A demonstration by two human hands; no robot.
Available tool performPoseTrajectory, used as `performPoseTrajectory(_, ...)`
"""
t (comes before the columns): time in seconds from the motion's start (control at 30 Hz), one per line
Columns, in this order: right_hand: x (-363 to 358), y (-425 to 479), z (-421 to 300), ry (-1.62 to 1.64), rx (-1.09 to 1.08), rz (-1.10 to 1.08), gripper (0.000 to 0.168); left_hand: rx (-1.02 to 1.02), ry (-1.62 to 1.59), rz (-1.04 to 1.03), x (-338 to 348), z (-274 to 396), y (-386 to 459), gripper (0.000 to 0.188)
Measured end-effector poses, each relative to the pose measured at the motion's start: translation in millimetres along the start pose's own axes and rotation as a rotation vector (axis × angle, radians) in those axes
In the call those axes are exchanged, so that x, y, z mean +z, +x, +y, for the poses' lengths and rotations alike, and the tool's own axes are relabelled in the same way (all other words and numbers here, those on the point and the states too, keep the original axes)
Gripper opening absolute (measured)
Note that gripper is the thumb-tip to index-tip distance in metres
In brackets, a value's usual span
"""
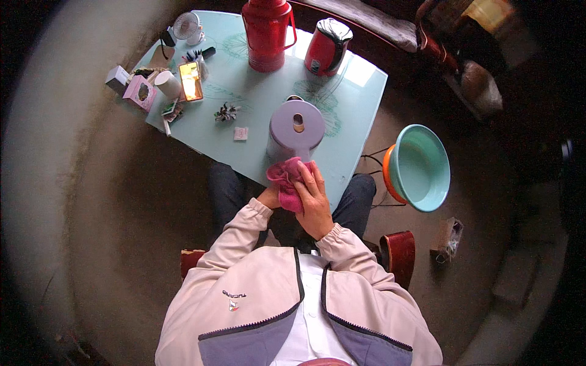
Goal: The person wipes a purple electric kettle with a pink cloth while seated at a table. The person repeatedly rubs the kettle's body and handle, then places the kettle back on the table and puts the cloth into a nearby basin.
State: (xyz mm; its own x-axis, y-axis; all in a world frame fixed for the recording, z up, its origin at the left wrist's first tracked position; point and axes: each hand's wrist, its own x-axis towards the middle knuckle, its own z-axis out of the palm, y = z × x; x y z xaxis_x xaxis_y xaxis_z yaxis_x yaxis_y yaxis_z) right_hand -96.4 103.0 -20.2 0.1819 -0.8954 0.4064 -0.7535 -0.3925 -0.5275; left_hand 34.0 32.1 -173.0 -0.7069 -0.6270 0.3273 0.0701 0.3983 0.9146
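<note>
A lilac lidded jug (297,126) stands upright near the front edge of the glass-topped table, its handle side towards me. A pink cloth (288,180) lies bunched over the handle area and hides most of it. Across the cloth my right hand (316,199) has its fingers laid, gripping the fabric. Only the wrist and the back edge of my left hand (269,197) show. Its fingers are under the cloth, so I cannot see what they grip.
On the table (183,132) stand a red vacuum flask (265,41), a red electric kettle (327,50), a phone (190,81), a white cup (167,84) and a small fan (187,28). A teal basin (421,167) on an orange one (391,176) is to the right.
</note>
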Motion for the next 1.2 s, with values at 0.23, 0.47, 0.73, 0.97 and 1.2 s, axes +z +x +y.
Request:
performPoseTrajectory(0.23, 5.2, 21.2, 3.1, -0.135, -0.066, 0.002, 0.044, -0.069, -0.615, 0.001, 1.5, 40.2, 26.8, 0.058)
performPoseTrajectory(0.47, -28.2, -13.8, 12.6, 0.897, 0.414, 0.018, 0.025, -0.323, -0.427, 0.042, -4.4, 16.8, 4.7, 0.039)
performPoseTrajectory(0.73, -60.5, 61.1, 51.9, 0.784, 0.305, 0.429, 0.031, -0.467, 0.069, 0.345, -33.8, 113.5, 18.4, 0.042)
performPoseTrajectory(0.97, -3.0, 76.6, 15.9, -0.075, -0.312, -0.105, 0.061, -0.197, 0.023, 0.529, -10.9, 57.6, 4.7, 0.052)
performPoseTrajectory(1.2, -8.9, 122.1, 33.5, -0.161, -0.247, -0.094, 0.063, -0.244, 0.015, 0.438, -14.6, 60.4, 10.5, 0.048)
